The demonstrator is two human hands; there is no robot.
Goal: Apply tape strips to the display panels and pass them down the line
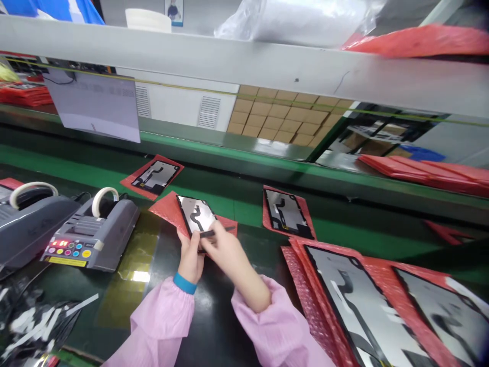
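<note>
A tablet screen panel (208,210), silvery with a black frame and a dark bent ribbon cable, lies tilted over a red bubble bag (168,210) in front of me. My left hand (190,257), with a blue wristband, grips the panel's near edge, thumb on top. My right hand (225,250) is closed around a thin black tool (208,234), perhaps tweezers, held across the panel's near end. The fingers hide that end of the panel and part of the tool.
Two grey tape dispensers (95,232) stand left, near a heap of tape scraps (42,316). Similar panels on red bags lie on the green belt (225,186), far left and at right (288,211). Larger-looking panels (359,295) are stacked near right. A shelf (229,53) crosses overhead.
</note>
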